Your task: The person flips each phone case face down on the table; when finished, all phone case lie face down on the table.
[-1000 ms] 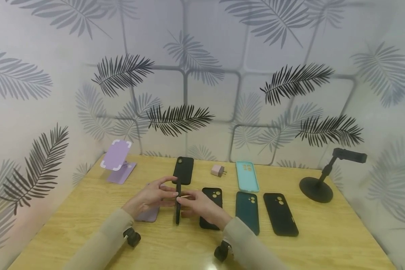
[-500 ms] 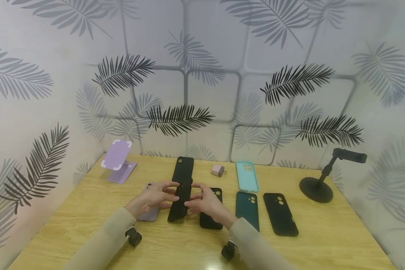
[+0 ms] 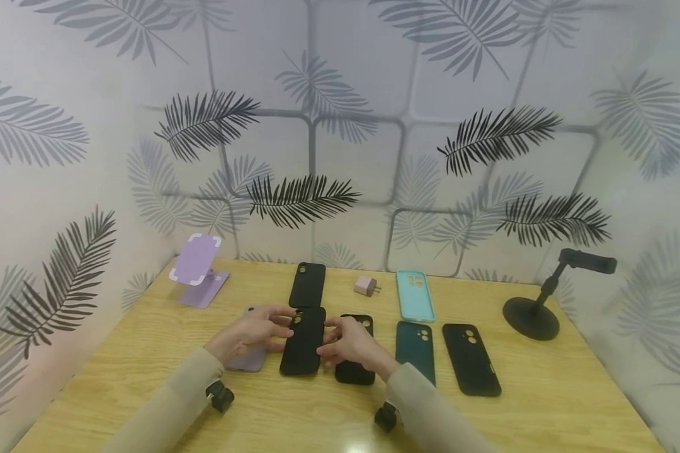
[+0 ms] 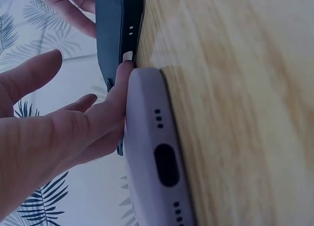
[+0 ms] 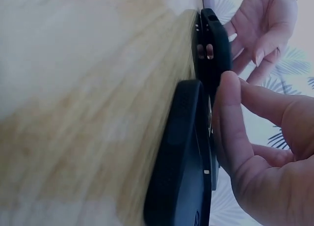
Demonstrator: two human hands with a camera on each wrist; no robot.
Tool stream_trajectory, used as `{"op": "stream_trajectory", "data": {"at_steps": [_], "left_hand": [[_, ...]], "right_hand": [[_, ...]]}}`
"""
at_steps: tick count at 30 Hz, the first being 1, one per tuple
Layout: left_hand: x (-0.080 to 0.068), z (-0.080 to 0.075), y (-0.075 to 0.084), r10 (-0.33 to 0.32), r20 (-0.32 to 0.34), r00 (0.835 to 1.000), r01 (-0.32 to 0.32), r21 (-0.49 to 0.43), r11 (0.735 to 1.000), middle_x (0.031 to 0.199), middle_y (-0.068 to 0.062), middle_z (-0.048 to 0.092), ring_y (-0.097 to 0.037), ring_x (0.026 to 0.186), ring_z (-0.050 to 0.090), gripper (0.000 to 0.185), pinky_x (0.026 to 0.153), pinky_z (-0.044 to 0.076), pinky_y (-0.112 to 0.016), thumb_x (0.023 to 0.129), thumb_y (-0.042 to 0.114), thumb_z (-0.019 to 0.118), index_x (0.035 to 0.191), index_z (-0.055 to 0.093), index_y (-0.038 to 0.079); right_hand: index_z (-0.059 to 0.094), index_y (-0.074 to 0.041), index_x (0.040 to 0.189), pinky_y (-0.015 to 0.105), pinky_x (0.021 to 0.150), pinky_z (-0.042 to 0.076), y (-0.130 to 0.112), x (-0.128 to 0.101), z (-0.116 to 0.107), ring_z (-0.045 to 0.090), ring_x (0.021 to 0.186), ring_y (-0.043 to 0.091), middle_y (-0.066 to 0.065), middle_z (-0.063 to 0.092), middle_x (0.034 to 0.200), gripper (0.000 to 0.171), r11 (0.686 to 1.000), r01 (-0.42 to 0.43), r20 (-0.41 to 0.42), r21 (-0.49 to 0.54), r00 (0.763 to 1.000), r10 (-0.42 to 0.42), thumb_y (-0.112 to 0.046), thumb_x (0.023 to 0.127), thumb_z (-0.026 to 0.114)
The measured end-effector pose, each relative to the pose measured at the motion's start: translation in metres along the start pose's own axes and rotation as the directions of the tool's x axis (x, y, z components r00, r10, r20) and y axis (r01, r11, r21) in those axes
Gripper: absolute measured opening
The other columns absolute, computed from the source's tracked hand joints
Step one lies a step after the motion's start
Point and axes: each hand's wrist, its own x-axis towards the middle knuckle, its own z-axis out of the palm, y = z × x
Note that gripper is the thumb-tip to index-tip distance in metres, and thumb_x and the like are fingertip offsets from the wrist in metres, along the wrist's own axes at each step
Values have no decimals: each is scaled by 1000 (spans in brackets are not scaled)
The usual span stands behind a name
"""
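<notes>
A black phone case (image 3: 302, 346) lies between both hands with its camera cutout at the far end. My left hand (image 3: 255, 330) is at its left edge, a fingertip touching the case's side in the left wrist view; the other fingers are loosely extended. At the right edge is my right hand (image 3: 351, 345), thumb tip against the case (image 5: 216, 49) in the right wrist view, fingers relaxed. A lilac phone case (image 4: 152, 152) lies partly under the left hand. Another black phone case (image 3: 354, 372) lies partly under the right hand.
Beyond lies another black phone case (image 3: 307, 284). To the right are a pink charger plug (image 3: 365, 286), a light blue case (image 3: 415, 302), a dark teal case (image 3: 415, 352) and a black case (image 3: 471, 362). A purple stand (image 3: 195, 259) and a black stand (image 3: 531, 318) flank them.
The black phone case, held upright on its edge between both hands, has turned over and come down flat, its camera cutout now showing. My right hand has shifted right.
</notes>
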Motion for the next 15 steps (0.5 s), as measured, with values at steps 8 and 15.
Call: {"op": "stream_trajectory", "data": {"at_steps": [8, 15], "left_hand": [[0, 1, 0, -3, -27, 1000, 5, 54, 999, 150, -29, 34, -44, 133, 43, 56, 94, 56, -46, 93, 2, 62, 144, 39, -5], [-2, 1, 2, 24, -54, 998, -16, 149, 989, 148, -29, 39, -41, 127, 51, 57, 95, 55, -44, 94, 5, 63, 145, 39, -4]], "right_hand": [[51, 10, 135, 35, 66, 62, -1, -1, -4, 72, 83, 24, 24, 65, 118, 50, 999, -20, 26, -41, 999, 21, -5, 91, 69], [56, 9, 130, 37, 70, 63, 4, -4, -14, 71, 89, 26, 22, 67, 113, 41, 999, 36, 41, -30, 999, -35, -6, 93, 65]]}}
